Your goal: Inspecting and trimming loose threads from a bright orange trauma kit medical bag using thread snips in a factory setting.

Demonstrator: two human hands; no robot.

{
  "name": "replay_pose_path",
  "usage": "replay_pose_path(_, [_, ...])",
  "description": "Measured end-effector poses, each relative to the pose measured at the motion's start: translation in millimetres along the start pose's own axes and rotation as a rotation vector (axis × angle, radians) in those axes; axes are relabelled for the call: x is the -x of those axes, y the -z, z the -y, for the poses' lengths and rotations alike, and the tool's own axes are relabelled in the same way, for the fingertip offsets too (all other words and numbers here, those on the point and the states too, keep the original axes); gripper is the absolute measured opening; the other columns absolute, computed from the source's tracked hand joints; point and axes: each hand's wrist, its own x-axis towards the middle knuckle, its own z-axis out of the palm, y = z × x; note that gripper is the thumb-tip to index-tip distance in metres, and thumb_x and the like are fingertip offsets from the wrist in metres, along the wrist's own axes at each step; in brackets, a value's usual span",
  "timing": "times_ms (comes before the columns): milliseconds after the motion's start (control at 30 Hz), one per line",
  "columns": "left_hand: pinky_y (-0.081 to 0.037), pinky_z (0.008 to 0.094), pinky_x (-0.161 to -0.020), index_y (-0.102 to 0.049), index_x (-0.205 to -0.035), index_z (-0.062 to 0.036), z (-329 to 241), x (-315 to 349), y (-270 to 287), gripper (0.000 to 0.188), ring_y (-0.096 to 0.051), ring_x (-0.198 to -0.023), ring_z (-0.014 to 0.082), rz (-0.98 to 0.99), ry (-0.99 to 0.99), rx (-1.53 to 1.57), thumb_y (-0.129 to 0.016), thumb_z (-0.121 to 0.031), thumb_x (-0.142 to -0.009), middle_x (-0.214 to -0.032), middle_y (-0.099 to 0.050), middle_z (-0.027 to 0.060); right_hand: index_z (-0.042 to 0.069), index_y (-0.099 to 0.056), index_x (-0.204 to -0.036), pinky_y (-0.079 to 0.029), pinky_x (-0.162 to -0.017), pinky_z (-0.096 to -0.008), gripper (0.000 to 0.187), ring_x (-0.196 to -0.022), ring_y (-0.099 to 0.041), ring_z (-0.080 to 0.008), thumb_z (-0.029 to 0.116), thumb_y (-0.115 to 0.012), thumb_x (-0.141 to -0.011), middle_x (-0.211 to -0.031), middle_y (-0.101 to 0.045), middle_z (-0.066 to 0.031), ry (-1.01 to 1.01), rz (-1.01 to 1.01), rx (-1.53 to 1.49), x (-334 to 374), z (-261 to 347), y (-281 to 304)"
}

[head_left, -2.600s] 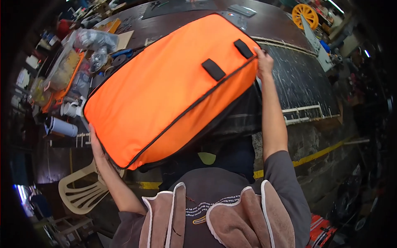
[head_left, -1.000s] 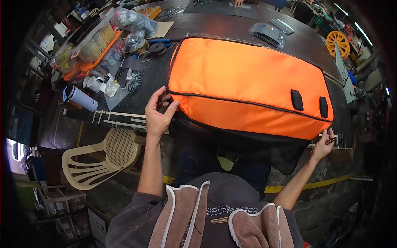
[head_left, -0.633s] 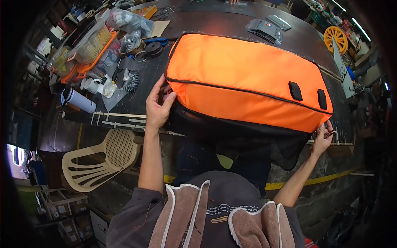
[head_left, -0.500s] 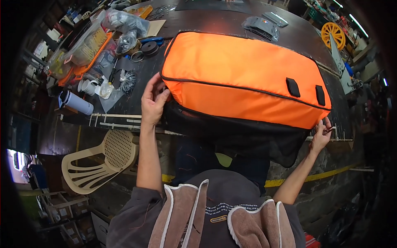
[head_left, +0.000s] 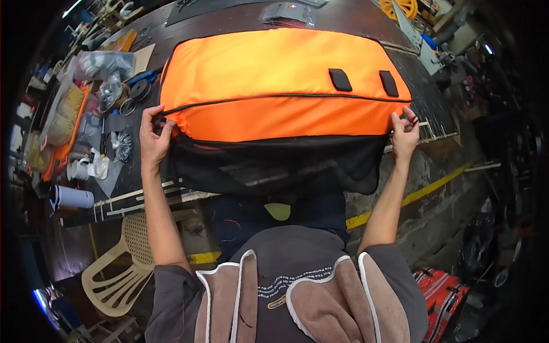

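Observation:
A boxy orange fabric bag (head_left: 269, 68) with black piping lies on the table in front of me. Two black strap loops (head_left: 341, 80) sit on its top towards the right. Black mesh (head_left: 274, 163) hangs from its near side, over the table edge towards my lap. My left hand (head_left: 155, 140) is closed on the bag's near left corner, thumb and fingers pinching the fabric. At the near right corner my right hand (head_left: 405, 136) pinches the orange edge. Something small and dark shows by its fingers, too small to name.
Left on the dark table (head_left: 229, 17) are plastic bins (head_left: 66, 114), a black spool (head_left: 139, 90), a white tumbler (head_left: 73, 196) and plastic bags. A beige plastic chair (head_left: 123, 268) stands left of me. A red bag (head_left: 440, 303) lies at the lower right.
My view has turned, so the scene looks tilted. The orange bag now lies more level across in front of me, with both hands still at its near corners.

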Motion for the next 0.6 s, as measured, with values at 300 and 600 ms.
replay_pose_path(300, [-0.053, 0.0284, -0.081, -0.072, -0.122, -0.0043, -57, -6, -74, 0.023, -0.064, -0.091, 0.0135, -0.630, -0.188, -0.444, -0.073, -0.006, -0.099, -0.110, -0.064, 0.0052, 0.014, -0.083, -0.110, -0.047, -0.089, -0.0373, 0.019, -0.074, -0.068, -0.0178, 0.022, -0.085, -0.093, -0.084, -0.074, 0.0012, 0.536, 0.128, 0.623, 18, 71, -46])
replay_pose_path(600, [-0.057, 0.0388, -0.084, -0.075, -0.103, -0.0034, -153, 32, -219, 0.015, -0.072, -0.095, 0.0313, -0.073, -0.340, -0.016, -0.078, 0.001, -0.088, -0.101, -0.076, 0.0135, 0.004, -0.070, -0.085, -0.051, -0.079, -0.0458, 0.021, -0.081, -0.068, -0.0327, 0.021, -0.083, -0.089, -0.081, -0.068, -0.0100, 0.651, 0.518, 0.624, -19, 79, -81])
